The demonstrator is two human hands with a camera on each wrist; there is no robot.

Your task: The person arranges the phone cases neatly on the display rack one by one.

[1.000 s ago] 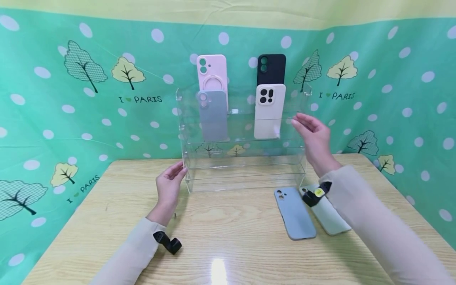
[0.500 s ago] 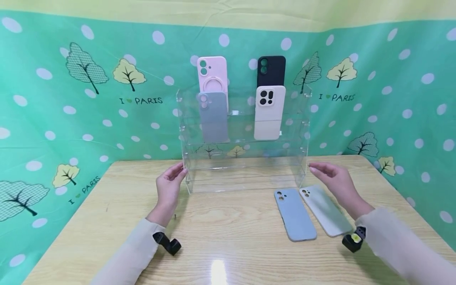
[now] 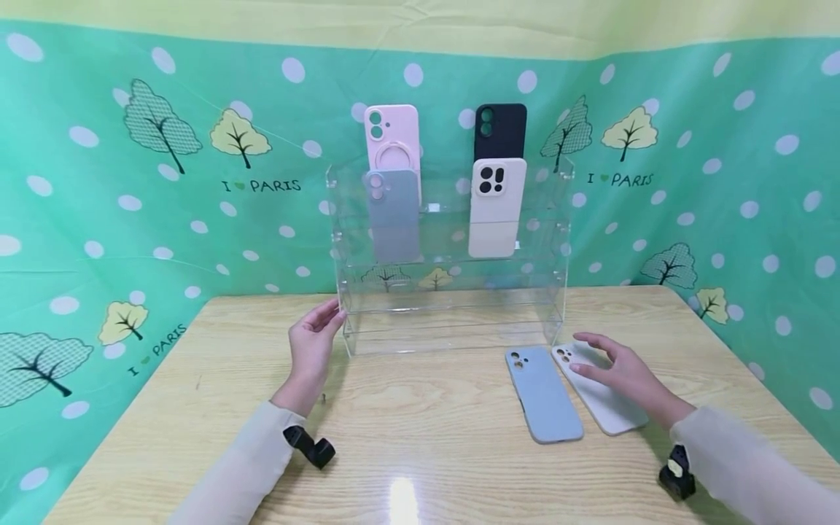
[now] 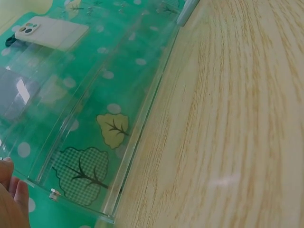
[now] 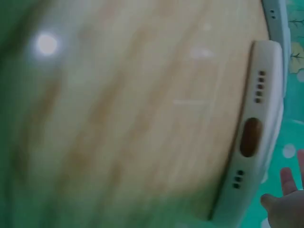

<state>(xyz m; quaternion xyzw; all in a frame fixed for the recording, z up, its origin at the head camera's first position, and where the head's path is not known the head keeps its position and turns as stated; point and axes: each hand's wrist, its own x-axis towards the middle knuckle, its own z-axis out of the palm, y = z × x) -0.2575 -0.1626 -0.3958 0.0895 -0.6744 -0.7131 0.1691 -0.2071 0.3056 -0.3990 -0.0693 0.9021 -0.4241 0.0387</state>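
Note:
A clear acrylic display stand (image 3: 446, 343) with tiers stands on the table. My left hand (image 3: 311, 346) holds the stand's left side edge, fingertips and thumb at the panel; in the left wrist view only part of that hand (image 4: 12, 202) shows. My right hand (image 3: 620, 372) hovers over a white phone case (image 3: 607, 401) lying on the table, its thumb and fingers spread apart. Whether it touches the case is not clear. Beside that case lies a light blue phone case (image 3: 545, 397). The white case's end with port holes (image 5: 251, 135) shows in the right wrist view.
On the upper tiers lean a pink phone case (image 3: 390, 131), a grey-blue phone case (image 3: 397, 226), a black phone case (image 3: 502, 131) and a white phone case with a camera cutout (image 3: 495, 211). A green patterned cloth (image 3: 197, 240) hangs behind the wooden table (image 3: 407, 415).
My right hand has come down from the stand's right side to over the white case on the table, its fingers spreading. The left hand stays at the stand's left edge.

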